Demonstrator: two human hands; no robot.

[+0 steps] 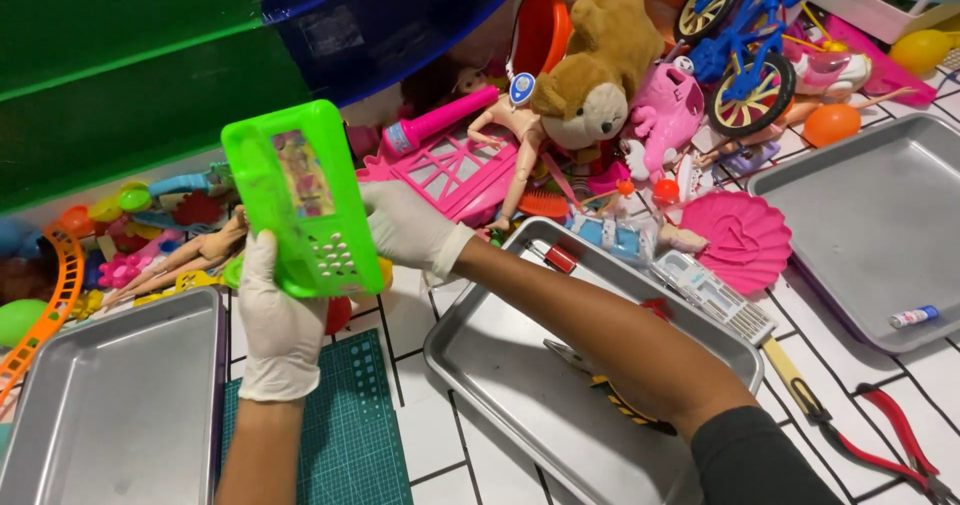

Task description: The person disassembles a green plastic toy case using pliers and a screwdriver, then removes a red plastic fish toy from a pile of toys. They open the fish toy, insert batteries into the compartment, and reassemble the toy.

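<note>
I hold a bright green plastic toy handset [300, 193] with a small picture screen and a keypad, raised above the table. My left hand [278, 315], in a white glove, grips its lower edge from below. My right hand [408, 227], also gloved, holds its right side, the forearm crossing over the middle metal tray [480, 365]. A green cutting mat [350, 435] lies under my left wrist.
Metal trays sit at left [110, 415] and right [870, 225], the right one holding a small tube [913, 316]. A heap of toys lies behind: plush bear [595, 65], blue bicycle [745, 40], pink fence, dolls, pink shell. Red-handled pliers [900, 435] and a screwdriver lie at lower right.
</note>
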